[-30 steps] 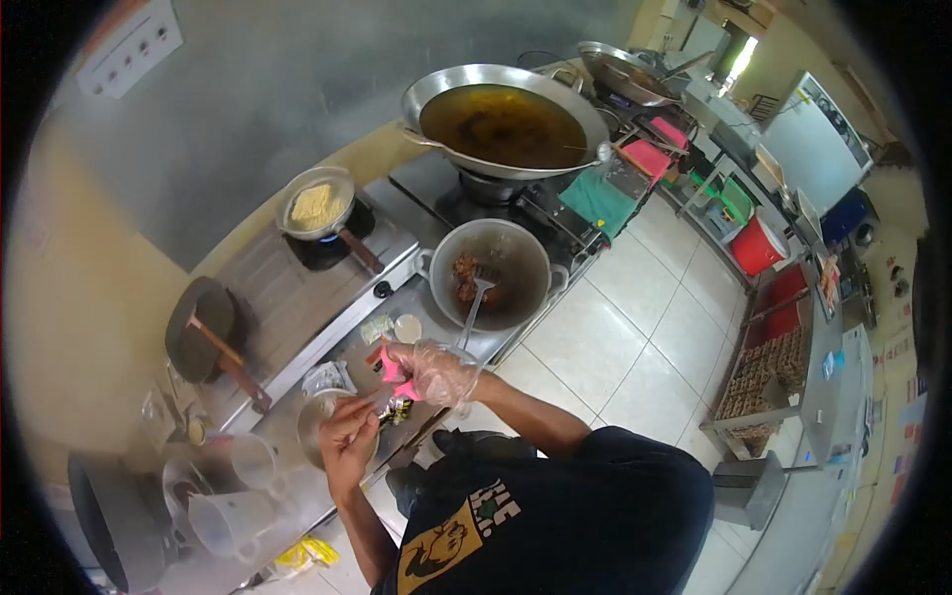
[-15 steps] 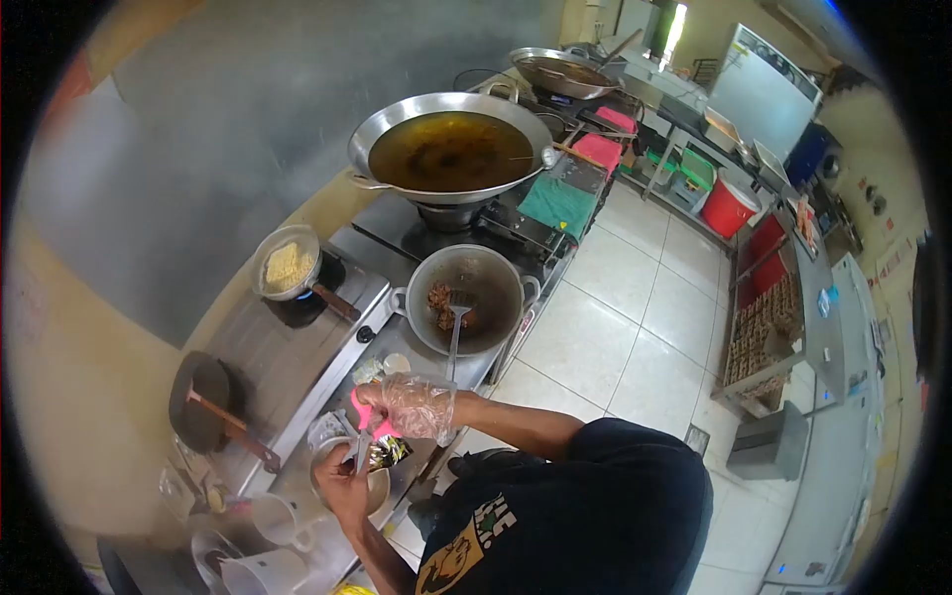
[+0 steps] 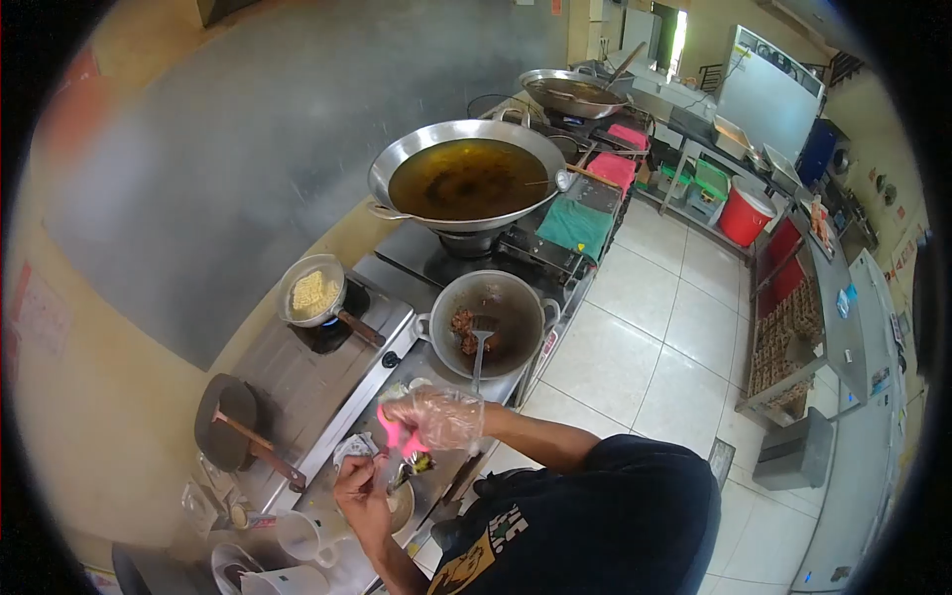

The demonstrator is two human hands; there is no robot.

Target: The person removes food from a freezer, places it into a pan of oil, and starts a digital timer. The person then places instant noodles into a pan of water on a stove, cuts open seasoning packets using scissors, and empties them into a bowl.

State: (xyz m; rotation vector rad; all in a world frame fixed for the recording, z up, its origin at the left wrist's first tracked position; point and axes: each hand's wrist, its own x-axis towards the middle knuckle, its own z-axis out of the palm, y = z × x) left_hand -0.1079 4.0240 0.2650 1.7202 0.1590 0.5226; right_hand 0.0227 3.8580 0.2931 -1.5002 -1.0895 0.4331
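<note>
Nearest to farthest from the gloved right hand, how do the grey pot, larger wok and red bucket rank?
1. Grey pot, just ahead of the right hand.
2. Larger wok, beyond the pot.
3. Red bucket, far off on the right.

Here's the steel counter (image 3: 451, 468), a packet (image 3: 355, 447), bowl (image 3: 403, 512) and jug (image 3: 300, 534) on it. Over on the stove (image 3: 309, 381), the noodle pan (image 3: 338, 282) sits above a blue flame, and the dark pan (image 3: 218, 447) rests at the near end!
</note>
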